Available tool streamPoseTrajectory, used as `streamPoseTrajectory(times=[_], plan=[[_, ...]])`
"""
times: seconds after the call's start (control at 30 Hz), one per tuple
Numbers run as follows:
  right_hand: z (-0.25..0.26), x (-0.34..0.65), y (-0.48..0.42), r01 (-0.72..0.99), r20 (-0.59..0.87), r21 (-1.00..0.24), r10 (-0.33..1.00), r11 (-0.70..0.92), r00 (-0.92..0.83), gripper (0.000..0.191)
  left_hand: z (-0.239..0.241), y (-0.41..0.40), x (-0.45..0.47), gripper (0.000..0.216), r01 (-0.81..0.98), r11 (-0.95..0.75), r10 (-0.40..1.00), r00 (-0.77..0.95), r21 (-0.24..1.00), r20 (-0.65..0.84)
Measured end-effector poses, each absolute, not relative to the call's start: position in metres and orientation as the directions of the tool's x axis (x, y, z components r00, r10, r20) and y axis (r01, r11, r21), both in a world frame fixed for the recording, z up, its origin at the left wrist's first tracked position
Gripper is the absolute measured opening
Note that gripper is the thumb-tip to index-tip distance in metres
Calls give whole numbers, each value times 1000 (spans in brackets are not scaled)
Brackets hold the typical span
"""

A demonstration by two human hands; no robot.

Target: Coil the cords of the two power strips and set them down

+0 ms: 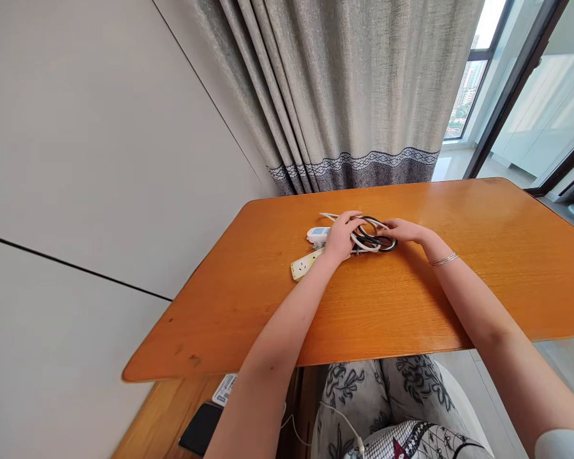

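- My table [411,299] is orange-brown wood with visible grain.
- At twelve o'clock, the grey curtain [335,95] has a dark patterned border.
- Black and white cables [375,239] tangle together.
- My power strip [307,264] is pale yellow.
- My trousers [387,389] show black floral print on grey.

Tangled black and white cables [374,237] lie mid-table.

Surface: I see a glossy orange wooden table [459,287].
On it: tangled black and white cables [374,238], cream power strip [305,264], small white-blue device [318,234].
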State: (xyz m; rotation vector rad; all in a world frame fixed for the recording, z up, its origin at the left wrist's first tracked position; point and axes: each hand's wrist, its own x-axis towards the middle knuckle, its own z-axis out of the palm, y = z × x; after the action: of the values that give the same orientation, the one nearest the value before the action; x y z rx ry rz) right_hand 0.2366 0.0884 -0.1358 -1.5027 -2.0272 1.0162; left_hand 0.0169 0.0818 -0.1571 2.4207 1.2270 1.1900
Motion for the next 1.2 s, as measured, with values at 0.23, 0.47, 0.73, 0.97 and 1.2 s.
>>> streamPoseTrajectory(times=[0.23,0.47,0.73,0.97,1.2], plan=[[-129,246,89,728,-101,-676,962,119,-252,14,-158,80,16,27,601,-602,755,215,525,620],[-100,275,93,830,169,-558,982,24,86,39,-160,76,23,60,614,-637,709,228,467,667],[-89,307,93,568,402,-806,859,168,316,44,-160,76,26,22,687,-628,778,571,365,264],[-93,330,102,147,318,-948,864,282,392,37,-157,84,13,18,863,-377,922,314,336,228],[-95,337,102,-89,300,-929,873,359,386,9,-147,99,-10,17,893,-205,954,91,402,284]])
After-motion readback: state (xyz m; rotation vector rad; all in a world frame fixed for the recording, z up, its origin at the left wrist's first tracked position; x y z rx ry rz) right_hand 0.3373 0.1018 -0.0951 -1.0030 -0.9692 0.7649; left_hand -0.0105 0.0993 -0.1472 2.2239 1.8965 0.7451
